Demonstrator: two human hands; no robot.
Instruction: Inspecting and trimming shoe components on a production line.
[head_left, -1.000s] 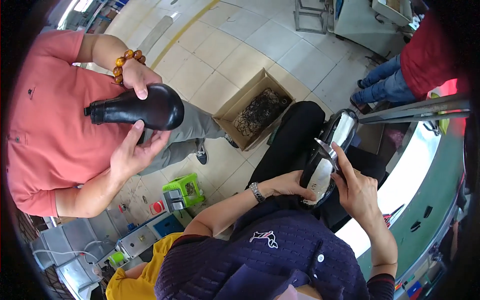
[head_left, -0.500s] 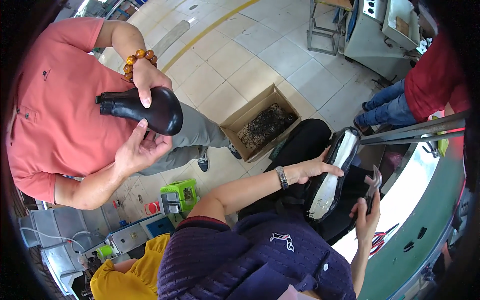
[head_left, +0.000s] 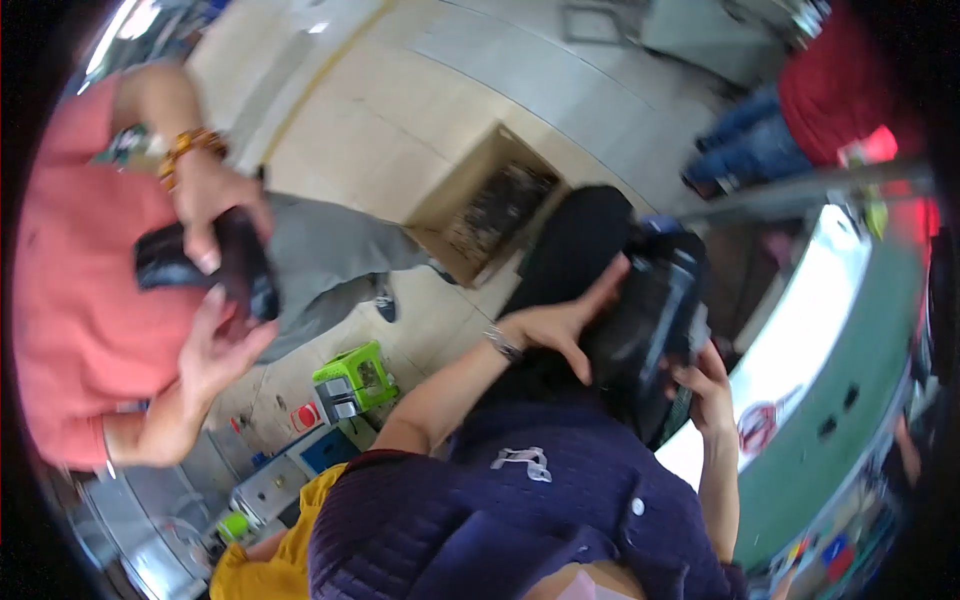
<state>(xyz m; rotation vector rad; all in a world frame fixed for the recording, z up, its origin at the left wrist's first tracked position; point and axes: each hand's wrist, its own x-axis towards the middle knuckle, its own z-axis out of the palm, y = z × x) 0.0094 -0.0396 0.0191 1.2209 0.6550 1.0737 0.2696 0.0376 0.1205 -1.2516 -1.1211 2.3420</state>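
A glossy black shoe (head_left: pixel 648 325) lies across my lap, its dark upper facing up, blurred by motion. My left hand (head_left: pixel 560 325) is at its left side, thumb and fingers spread wide, fingertips at the shoe's edge. On the other side, my right hand (head_left: pixel 708 392) is closed around a hammer (head_left: pixel 699 328), mostly hidden, its greyish head smeared beside the shoe. Facing me at the left, a person in a coral shirt (head_left: pixel 120 330) holds another black shoe (head_left: pixel 245 262) with both hands.
A cardboard box (head_left: pixel 430 243) with dark tangled material stands on the tiled floor. To my right is a green-topped workbench (head_left: pixel 800 490) with red-handled scissors (head_left: pixel 757 425) and a bright white strip. A green plastic crate (head_left: pixel 375 375) and another person in red (head_left: pixel 830 95) are nearby.
The shoe on my lap has turned over, from white underside to black upper. My right hand with the hammer moved up against it. The other person's shoe has tilted and shifted left.
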